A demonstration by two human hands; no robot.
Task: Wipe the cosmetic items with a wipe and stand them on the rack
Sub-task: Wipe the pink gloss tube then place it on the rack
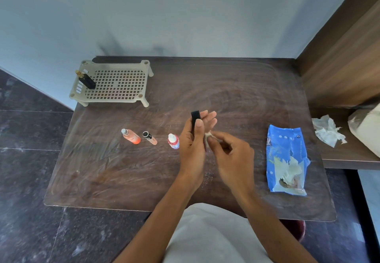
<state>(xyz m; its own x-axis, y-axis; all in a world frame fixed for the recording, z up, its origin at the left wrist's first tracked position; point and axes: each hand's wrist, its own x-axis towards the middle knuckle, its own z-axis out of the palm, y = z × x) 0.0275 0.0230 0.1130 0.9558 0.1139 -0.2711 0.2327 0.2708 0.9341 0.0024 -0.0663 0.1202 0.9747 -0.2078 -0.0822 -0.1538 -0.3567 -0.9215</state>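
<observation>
meanwhile left hand (193,139) grips black tube (195,118); right hand (232,153) pinches wipe (208,136).

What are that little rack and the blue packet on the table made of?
The rack looks like moulded plastic, matt beige: its top is a regular grid of square holes and it stands on stubby legs. The blue packet looks like thin, glossy plastic film: it is crinkled and torn open, with white wipes showing. Both are judged by look alone.
</observation>
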